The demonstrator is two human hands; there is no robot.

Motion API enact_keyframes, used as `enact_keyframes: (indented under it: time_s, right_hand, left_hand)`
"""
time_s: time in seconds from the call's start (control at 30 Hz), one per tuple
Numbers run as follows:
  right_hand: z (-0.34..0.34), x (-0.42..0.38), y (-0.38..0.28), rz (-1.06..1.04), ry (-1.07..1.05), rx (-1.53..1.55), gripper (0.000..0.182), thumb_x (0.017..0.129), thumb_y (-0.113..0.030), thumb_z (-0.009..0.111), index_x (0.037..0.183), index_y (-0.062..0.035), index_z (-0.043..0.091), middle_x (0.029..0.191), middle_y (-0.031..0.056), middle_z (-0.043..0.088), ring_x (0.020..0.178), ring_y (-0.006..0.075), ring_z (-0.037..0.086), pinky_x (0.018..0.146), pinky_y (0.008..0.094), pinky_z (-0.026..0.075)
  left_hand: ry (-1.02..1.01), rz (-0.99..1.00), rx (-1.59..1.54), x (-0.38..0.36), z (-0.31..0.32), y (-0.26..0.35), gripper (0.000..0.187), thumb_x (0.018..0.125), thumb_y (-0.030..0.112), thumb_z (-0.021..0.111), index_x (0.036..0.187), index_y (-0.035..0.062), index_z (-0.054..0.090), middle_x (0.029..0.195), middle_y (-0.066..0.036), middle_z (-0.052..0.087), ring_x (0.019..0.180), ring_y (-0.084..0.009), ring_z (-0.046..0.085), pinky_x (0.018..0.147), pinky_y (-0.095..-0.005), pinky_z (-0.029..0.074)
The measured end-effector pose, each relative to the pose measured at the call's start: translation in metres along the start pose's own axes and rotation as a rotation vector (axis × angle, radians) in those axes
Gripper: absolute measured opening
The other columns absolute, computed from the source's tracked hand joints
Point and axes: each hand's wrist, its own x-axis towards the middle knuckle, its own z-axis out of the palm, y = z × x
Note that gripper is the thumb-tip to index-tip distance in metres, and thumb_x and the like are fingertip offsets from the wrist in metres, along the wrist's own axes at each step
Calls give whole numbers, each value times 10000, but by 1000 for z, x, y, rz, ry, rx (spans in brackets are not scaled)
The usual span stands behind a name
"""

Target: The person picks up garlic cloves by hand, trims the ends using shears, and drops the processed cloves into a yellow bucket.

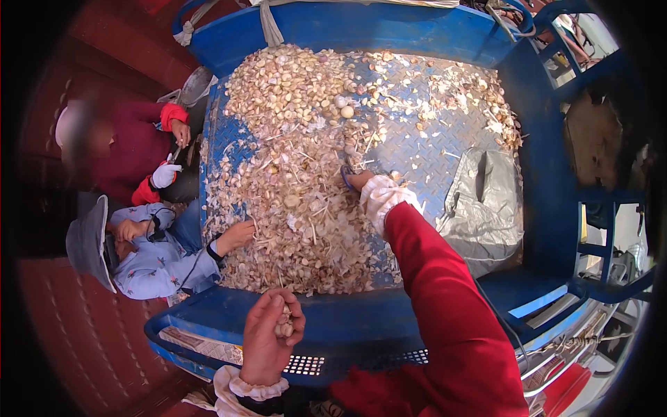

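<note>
Blue-painted metal makes up the cart (389, 31), whose raised walls surround a patterned floor. Across the left and middle of that floor spreads the heap of garlic (299, 187), cloves, papery skins and dry stalks mixed together, thinning into loose scatter toward the far right corner. Along the cart's left side are two other people: one in a maroon top (135, 146), the other in a grey hat and a light blue patterned shirt (156, 260), with one hand (236, 235) at the heap's edge. On the right, the grey sack (486, 215) lies crumpled on the floor. Reaching in from below, the red sleeve (451, 292) ends in a white frilled cuff (389, 201). Nearer the camera, the left hand (267, 340) is raised by the near wall, thumb and fingers curled in around a small bunch of garlic (283, 324). The right hand (361, 181) is low at the heap's right edge, beside a small dark blue object (347, 178); it is too small and partly covered to name, and I cannot tell whether the fingers are closed on it.
</note>
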Motion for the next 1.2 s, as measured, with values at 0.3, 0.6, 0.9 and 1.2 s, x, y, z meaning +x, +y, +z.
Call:
enact_keyframes:
  time_s: [0.3,0.6,0.9,1.2]
  right_hand:
    - [-23,-28,-8,-162,808,606,276,695,-250,670,820,-29,564,710,141,621,659,300,614,647,392,465]
    - [0,-67,55,-174,482,365,475,763,-429,578,1047,-49,600,895,228,635,880,382,607,795,412,449]
    - [-28,-129,37,-220,259,234,452,723,-430,611,920,-25,649,780,183,648,770,307,637,731,381,478]
    - [-77,-173,61,-254,-199,467,186,804,-208,611,876,-36,608,513,1,468,353,114,427,308,256,303]
  left_hand:
    - [40,39,20,3,3,-1,168,931,202,458,925,36,485,741,-46,491,600,-98,473,398,-177,326]
    - [-8,22,-11,0,1,-3,132,918,170,460,946,44,489,753,-50,509,566,-95,460,371,-171,326]
    - [-332,218,-613,-27,-23,2,140,934,165,439,995,39,457,830,-59,461,604,-99,456,380,-175,376]
    - [-203,813,-809,-158,-221,-19,152,921,103,450,1002,-20,483,891,-102,487,727,-136,499,502,-187,442]
